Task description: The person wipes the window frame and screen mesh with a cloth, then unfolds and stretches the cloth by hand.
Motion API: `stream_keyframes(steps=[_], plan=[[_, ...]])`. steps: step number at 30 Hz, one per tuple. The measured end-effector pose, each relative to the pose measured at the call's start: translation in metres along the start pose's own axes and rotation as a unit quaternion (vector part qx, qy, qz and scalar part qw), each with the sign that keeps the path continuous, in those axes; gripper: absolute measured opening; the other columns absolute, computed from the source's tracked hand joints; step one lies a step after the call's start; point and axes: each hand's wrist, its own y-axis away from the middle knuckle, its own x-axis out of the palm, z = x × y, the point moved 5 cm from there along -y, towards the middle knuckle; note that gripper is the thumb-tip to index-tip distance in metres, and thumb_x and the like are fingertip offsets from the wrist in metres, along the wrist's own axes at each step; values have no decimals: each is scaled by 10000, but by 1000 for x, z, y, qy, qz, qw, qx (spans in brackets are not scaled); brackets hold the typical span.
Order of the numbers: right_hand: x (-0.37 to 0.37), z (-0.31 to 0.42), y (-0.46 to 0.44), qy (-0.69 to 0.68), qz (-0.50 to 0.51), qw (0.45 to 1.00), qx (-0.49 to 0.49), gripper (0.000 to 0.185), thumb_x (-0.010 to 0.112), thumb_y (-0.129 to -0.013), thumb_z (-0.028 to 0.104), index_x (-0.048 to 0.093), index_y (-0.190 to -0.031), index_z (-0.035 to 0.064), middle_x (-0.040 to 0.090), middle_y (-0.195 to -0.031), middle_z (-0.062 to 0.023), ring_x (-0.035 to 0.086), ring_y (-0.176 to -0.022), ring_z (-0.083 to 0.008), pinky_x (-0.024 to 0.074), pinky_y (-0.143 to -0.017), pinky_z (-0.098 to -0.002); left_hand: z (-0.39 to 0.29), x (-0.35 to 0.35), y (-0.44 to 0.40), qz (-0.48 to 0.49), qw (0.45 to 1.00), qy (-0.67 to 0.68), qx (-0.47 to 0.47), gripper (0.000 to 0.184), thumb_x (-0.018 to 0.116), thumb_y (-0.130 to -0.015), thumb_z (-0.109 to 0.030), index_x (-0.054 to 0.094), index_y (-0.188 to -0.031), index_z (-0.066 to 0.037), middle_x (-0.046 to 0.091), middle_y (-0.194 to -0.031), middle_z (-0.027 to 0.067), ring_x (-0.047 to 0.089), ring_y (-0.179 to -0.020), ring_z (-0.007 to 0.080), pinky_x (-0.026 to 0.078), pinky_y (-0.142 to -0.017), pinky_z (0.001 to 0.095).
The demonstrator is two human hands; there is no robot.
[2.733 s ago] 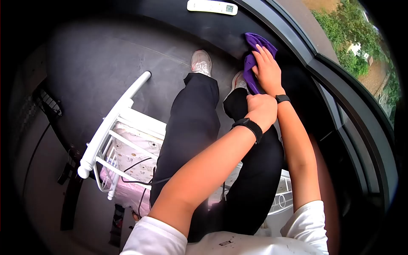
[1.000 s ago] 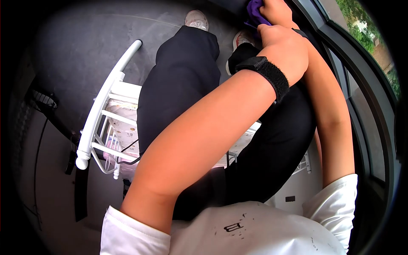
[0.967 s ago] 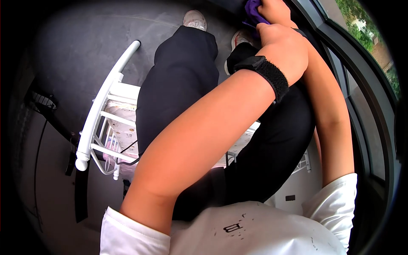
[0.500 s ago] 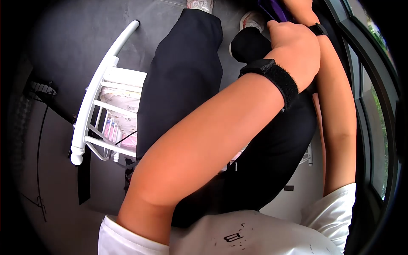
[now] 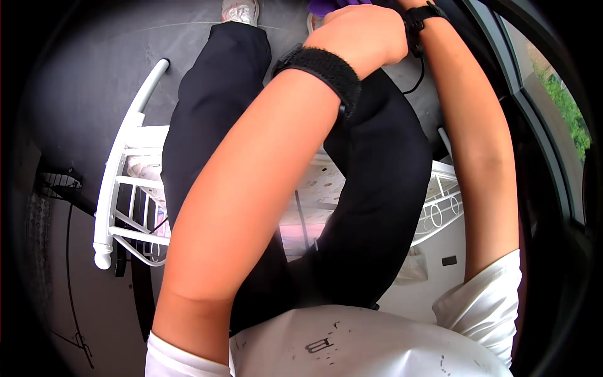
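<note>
My left hand (image 5: 367,34) reaches across my legs to the top of the view, back of the hand up, with a black strap on the forearm. Its fingers curl out of sight against a purple cloth (image 5: 336,5), which is cut off by the top edge. Close beside it, my right hand (image 5: 411,2) is almost wholly beyond the top edge. Only its heel and the wrist with a black band (image 5: 422,22) show, so its fingers are hidden.
Behind my legs stands a white metal bed frame (image 5: 119,179) with patterned bedding (image 5: 323,179). My shoe (image 5: 240,11) rests on the grey floor (image 5: 182,38). A dark-framed window (image 5: 524,100) runs along the right. A black cable (image 5: 417,81) hangs from the right wristband.
The view has shifted, so both hands and the purple cloth now sit further left and higher. More of the bed and bedding shows between and beside my legs.
</note>
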Motion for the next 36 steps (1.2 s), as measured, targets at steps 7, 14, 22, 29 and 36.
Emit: stream_keyframes(steps=[7, 14, 22, 29, 36], plan=[[-1, -36, 10, -14, -24, 985, 169, 89, 545, -670, -3, 565, -755, 13, 557, -769, -244, 550, -791, -418, 440, -705, -451, -7, -24, -16, -23, 999, -38, 16, 190, 550, -780, -164, 689, -836, -47, 683, -842, 157, 664, -807, 300, 498, -693, 408], [-10, -24, 23, -48, -83, 978, 184, 67, 540, -671, -1, 547, -736, 8, 562, -794, -246, 540, -812, -423, 425, -729, -462, -21, -9, -10, 38, 994, -99, -13, 212, 538, -734, -125, 681, -845, -14, 663, -824, 197, 652, -791, 338, 523, -715, 419], [-10, -26, 20, -5, -97, 969, 226, 56, 517, -773, 38, 560, -805, 22, 575, -868, -231, 550, -857, -413, 443, -757, -467, -36, 10, 1, 134, 980, -148, 14, 216, 512, -775, -87, 643, -927, -9, 675, -901, 161, 647, -873, 326, 501, -761, 431], [5, -48, 15, 37, -75, 972, 221, 200, 560, -746, 95, 606, -930, 30, 616, -917, -200, 581, -907, -381, 466, -791, -430, -40, 5, -1, 77, 991, -108, 17, 231, 498, -804, -121, 597, -959, 19, 675, -880, 171, 658, -845, 317, 487, -768, 444], [7, -59, 6, 37, -58, 964, 256, 215, 513, -793, 128, 598, -911, -31, 624, -927, -282, 592, -910, -451, 475, -806, -487, -39, -5, 0, -11, 996, -86, 1, 226, 515, -805, -135, 561, -969, 13, 675, -856, 167, 662, -826, 310, 461, -775, 461]])
